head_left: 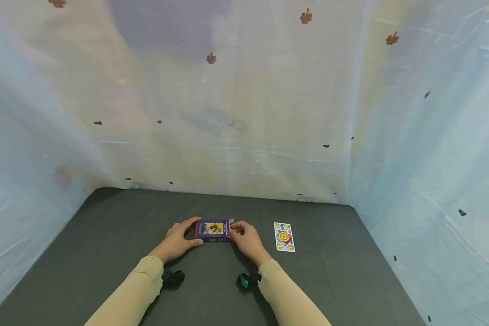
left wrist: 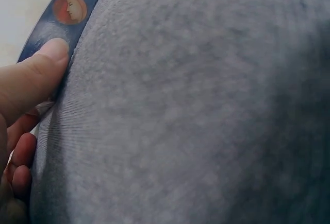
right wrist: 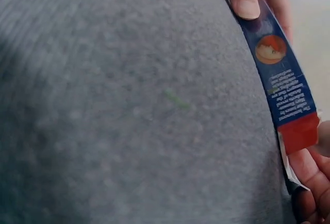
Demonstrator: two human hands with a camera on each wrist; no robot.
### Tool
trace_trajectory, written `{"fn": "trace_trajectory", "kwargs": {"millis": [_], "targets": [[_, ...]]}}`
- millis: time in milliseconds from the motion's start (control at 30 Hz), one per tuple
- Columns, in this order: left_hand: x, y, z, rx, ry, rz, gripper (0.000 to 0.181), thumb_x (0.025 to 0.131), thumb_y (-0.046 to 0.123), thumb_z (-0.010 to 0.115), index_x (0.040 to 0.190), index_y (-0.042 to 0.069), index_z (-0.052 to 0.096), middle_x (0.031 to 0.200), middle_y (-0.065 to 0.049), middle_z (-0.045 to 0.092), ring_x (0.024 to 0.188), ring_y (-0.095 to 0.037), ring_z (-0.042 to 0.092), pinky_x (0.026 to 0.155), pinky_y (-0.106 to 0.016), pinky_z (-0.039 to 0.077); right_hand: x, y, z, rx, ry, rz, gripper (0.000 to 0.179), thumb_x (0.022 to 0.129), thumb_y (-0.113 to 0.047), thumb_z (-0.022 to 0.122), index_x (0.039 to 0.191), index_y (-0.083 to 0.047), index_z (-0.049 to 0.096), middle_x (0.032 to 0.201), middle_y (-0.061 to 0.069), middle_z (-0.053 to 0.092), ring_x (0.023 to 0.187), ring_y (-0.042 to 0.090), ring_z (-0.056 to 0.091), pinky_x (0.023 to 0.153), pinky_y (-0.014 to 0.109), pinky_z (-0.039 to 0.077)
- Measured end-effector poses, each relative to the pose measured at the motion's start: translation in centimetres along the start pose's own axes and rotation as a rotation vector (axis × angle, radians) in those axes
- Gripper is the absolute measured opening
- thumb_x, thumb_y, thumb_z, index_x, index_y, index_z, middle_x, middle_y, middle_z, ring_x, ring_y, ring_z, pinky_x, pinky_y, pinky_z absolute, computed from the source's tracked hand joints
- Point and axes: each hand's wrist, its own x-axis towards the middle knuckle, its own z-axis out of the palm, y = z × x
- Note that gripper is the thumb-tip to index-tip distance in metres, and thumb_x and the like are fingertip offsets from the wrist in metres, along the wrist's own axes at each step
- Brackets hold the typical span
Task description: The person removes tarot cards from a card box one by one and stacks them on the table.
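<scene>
A dark blue card box [head_left: 213, 229] with a yellow picture on its face lies flat on the grey table. My left hand [head_left: 177, 242] grips its left end, the thumb along the near side and the fingers at the far corner. At the other end, my right hand [head_left: 248, 241] has curled fingers and thumb on the end flap. The right wrist view shows the box's side [right wrist: 282, 77], with a red end and a white flap standing out beside my fingers. What is inside the box is hidden.
To the right of my right hand, a colourful card [head_left: 285, 237] lies face up on the grey table [head_left: 342, 271]. Pale sheeting [head_left: 261, 113] with brown leaf shapes hangs behind the table and along both sides.
</scene>
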Motion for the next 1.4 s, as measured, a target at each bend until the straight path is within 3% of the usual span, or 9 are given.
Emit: {"fn": "trace_trajectory", "kwargs": {"millis": [367, 433, 700, 1033, 1200, 1400], "targets": [[0.0, -0.1, -0.1, -0.025, -0.001, -0.002, 0.077, 0.075, 0.049, 0.079, 0.142, 0.035, 0.046, 0.139, -0.013, 0.045, 0.128, -0.036, 0.037, 0.097, -0.065, 0.032, -0.1, 0.4, 0.4, 0.015, -0.009, 0.030, 0.017, 0.092, -0.016, 0.067, 0.107, -0.008, 0.066, 0.088, 0.000, 0.061, 0.076, 0.013, 0.055, 0.064, 0.026, 0.047], [0.0, -0.2, -0.1, -0.026, 0.002, -0.003, 0.077, 0.073, 0.051, 0.080, 0.141, 0.036, 0.047, 0.139, -0.012, 0.045, 0.128, -0.036, 0.037, 0.097, -0.064, 0.031, -0.1, 0.4, 0.5, -0.011, -0.012, 0.026, 0.018, 0.090, -0.013, 0.069, 0.106, -0.008, 0.066, 0.086, 0.000, 0.060, 0.073, 0.014, 0.053, 0.061, 0.027, 0.045], [0.3, -0.1, 0.0, -0.037, 0.008, 0.022, 0.076, 0.070, 0.053, 0.081, 0.138, 0.037, 0.050, 0.134, -0.007, 0.051, 0.125, -0.033, 0.042, 0.096, -0.063, 0.033, 0.1, 0.3, 0.4, -0.148, 0.005, 0.045, 0.022, 0.082, -0.009, 0.072, 0.101, -0.016, 0.064, 0.079, -0.006, 0.058, 0.071, 0.011, 0.049, 0.071, 0.031, 0.035], [0.1, 0.0, 0.1, -0.041, 0.002, 0.046, 0.074, 0.072, 0.049, 0.081, 0.137, 0.033, 0.051, 0.135, -0.002, 0.054, 0.125, -0.030, 0.042, 0.099, -0.061, 0.032, 0.0, 0.2, -0.3, -0.092, -0.066, 0.010, 0.027, 0.089, -0.010, 0.068, 0.115, -0.009, 0.062, 0.083, -0.001, 0.058, 0.063, 0.011, 0.049, 0.057, 0.025, 0.039], [0.1, 0.1, 0.0, -0.031, 0.003, 0.024, 0.075, 0.072, 0.051, 0.081, 0.138, 0.035, 0.050, 0.135, -0.002, 0.053, 0.125, -0.029, 0.041, 0.098, -0.061, 0.032, -0.1, 0.3, -0.6, -0.063, -0.095, -0.030, 0.029, 0.091, -0.011, 0.067, 0.119, -0.006, 0.060, 0.085, 0.002, 0.057, 0.071, 0.014, 0.051, 0.062, 0.026, 0.040], [0.0, 0.1, -0.1, -0.021, 0.006, 0.002, 0.074, 0.072, 0.053, 0.080, 0.138, 0.037, 0.049, 0.133, -0.001, 0.053, 0.122, -0.027, 0.041, 0.096, -0.061, 0.032, -0.2, 0.2, -0.8, -0.053, -0.119, -0.003, 0.029, 0.092, -0.016, 0.067, 0.119, -0.008, 0.059, 0.088, 0.001, 0.058, 0.076, 0.015, 0.051, 0.067, 0.028, 0.041]]}}
